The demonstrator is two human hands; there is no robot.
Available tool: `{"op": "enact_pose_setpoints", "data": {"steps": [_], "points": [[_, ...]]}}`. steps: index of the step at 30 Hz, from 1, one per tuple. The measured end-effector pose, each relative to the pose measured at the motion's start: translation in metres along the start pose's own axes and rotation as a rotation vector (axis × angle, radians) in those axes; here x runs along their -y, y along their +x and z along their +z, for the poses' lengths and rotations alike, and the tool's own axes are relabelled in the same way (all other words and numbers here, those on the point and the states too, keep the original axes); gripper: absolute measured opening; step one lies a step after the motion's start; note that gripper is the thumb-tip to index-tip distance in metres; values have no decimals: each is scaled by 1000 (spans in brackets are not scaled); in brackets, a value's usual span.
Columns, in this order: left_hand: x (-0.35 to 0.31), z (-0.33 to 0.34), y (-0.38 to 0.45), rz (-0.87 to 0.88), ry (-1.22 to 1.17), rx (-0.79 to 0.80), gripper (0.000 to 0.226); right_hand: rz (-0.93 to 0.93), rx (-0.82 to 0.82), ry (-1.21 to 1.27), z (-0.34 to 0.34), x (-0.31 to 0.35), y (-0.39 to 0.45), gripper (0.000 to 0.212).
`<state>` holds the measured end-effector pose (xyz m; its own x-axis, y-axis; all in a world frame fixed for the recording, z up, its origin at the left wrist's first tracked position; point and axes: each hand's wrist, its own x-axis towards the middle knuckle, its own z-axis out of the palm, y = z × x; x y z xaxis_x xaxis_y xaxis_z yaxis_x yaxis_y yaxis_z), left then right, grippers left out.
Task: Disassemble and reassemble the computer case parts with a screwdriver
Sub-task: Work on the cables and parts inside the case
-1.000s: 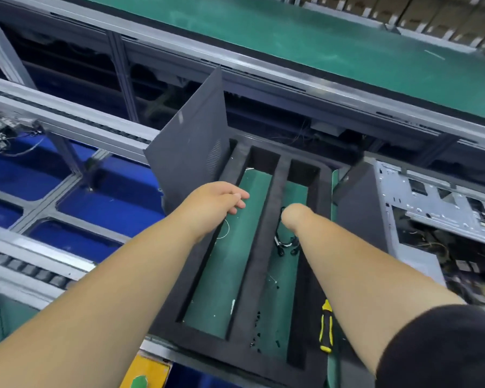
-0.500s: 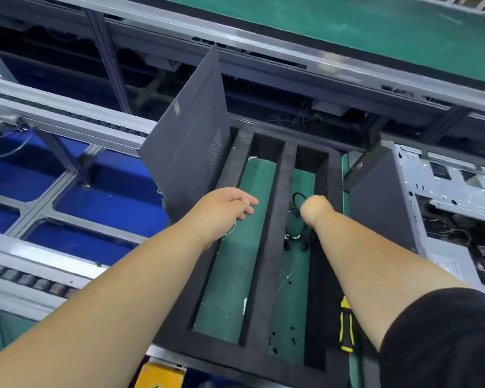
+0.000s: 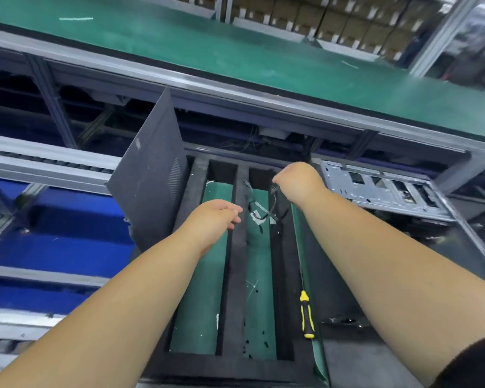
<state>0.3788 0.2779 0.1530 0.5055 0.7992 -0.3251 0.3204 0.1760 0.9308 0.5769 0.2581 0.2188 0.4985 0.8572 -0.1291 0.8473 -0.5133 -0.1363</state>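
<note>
The right hand (image 3: 298, 184) is hovering above the far end of the black foam tray (image 3: 237, 264), its fingers curled under and pinching the cables (image 3: 263, 212), which are hanging down into the tray's right slot. The left hand (image 3: 216, 219) is reaching over the left slot with its fingers loosely bent and holding nothing; it is lying close to the side panel (image 3: 151, 175) without clearly touching it. That grey panel is standing tilted against the tray's left edge. The screwdriver (image 3: 306, 315), yellow and black, is lying untouched on the green mat just right of the tray, near its front. The open case (image 3: 375, 189) is sitting right of the tray, beyond the right forearm. Small dark screws (image 3: 254, 344) are lying scattered at the near end of the right slot.
</note>
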Motion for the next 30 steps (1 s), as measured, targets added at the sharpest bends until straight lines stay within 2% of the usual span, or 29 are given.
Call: {"op": "enact_pose_setpoints", "data": {"steps": [2,4,8,10,12,16,18,21,23,26,30], "points": [[-1,10,3,-69,-39,2,24,31,-58,243,-18,-4,-7,23],[-3,19,3,-164,-130,48,25,50,-95,319,-37,-9,-17,10],[-5,38,4,-329,-461,239,45,104,-81,719,-60,-11,-58,8],[-5,49,7,-386,-547,247,46,126,-54,773,-63,-10,-76,8],[-2,60,8,-388,-486,197,42,193,29,707,-65,-5,-87,16],[6,76,8,-339,-460,164,23,258,134,674,-67,-3,-98,15],[2,79,7,-280,-483,125,11,239,113,732,-59,-12,-99,18],[-11,79,6,-168,-499,38,15,128,4,847,-51,-28,-103,18],[-21,79,1,-51,-497,66,18,57,-27,921,-49,-37,-103,15],[-37,80,-8,123,-367,88,15,-2,-29,1008,-52,-46,-99,11],[-56,89,-17,291,-197,-15,9,-76,-27,1069,-58,-61,-96,14]]}}
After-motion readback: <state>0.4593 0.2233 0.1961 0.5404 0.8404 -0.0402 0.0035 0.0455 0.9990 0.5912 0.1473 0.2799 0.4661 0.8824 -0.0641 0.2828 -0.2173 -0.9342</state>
